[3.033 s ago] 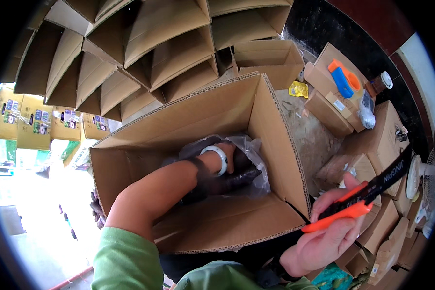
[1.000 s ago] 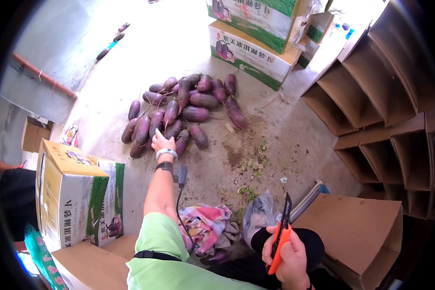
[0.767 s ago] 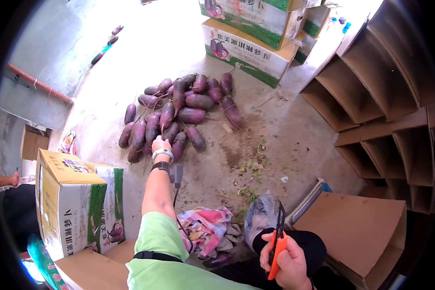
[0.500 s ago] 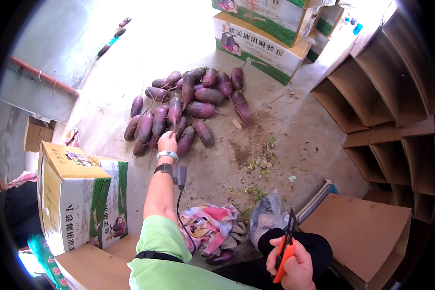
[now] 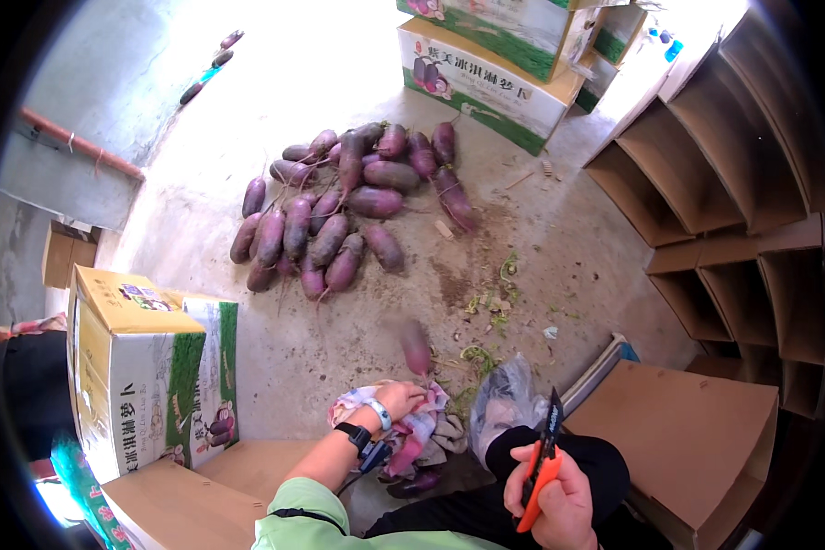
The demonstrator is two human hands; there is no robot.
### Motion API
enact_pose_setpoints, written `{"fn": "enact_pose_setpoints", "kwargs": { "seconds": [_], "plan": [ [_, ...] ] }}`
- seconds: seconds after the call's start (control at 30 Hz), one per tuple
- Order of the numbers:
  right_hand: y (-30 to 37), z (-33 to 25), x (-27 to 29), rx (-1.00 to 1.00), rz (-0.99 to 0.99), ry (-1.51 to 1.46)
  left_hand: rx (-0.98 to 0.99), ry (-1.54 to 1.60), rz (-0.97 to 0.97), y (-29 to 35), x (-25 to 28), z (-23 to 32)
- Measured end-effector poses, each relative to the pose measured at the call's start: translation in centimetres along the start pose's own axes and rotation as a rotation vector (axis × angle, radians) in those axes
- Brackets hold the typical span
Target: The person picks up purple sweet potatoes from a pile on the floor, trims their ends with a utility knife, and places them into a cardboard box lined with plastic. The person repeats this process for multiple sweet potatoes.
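Note:
A purple radish (image 5: 415, 349) points away from me, partly smeared by motion. My left hand (image 5: 400, 401) is closed on its thin root end, over a checked pink-and-white cloth (image 5: 346, 400). At the lower right my right hand (image 5: 564, 506) grips orange-handled pruning shears (image 5: 547, 472), blades upward; whether these are parted I cannot tell. Farther off on the concrete floor lies a pile of purple radishes (image 5: 298, 225), many with long roots. One more radish (image 5: 414, 484) rests beside the cloth near my leg.
Printed cartons (image 5: 156, 385) stand at the left, and more cartons (image 5: 477, 87) are stacked at the back. Open brown boxes (image 5: 678, 174) line the right side. A flat cardboard box (image 5: 678, 431) sits near my knee, by a clear plastic bag (image 5: 502, 403). Leaf scraps (image 5: 500, 302) litter the floor.
My left hand has drawn back from the pile to the cloth, bringing a radish with it. My right hand has stayed nearly in place with the pruning shears.

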State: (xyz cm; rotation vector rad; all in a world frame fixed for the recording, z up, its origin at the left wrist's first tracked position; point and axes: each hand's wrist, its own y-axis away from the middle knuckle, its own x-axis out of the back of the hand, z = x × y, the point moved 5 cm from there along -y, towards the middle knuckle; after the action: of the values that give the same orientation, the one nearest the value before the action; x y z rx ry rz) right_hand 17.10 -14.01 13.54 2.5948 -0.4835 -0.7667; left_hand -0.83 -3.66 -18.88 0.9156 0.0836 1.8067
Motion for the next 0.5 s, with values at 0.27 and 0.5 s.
{"fn": "enact_pose_setpoints", "kwargs": {
  "seconds": [0.27,0.5],
  "plan": [
    [0.0,-0.5,0.2,-0.011,-0.006,-0.129,0.044,0.092,0.614,-12.6,13.7,3.3],
    [0.0,-0.6,1.4,-0.031,0.022,-0.283,0.208,0.014,1.018,-26.5,19.8,7.9]
  ]
}}
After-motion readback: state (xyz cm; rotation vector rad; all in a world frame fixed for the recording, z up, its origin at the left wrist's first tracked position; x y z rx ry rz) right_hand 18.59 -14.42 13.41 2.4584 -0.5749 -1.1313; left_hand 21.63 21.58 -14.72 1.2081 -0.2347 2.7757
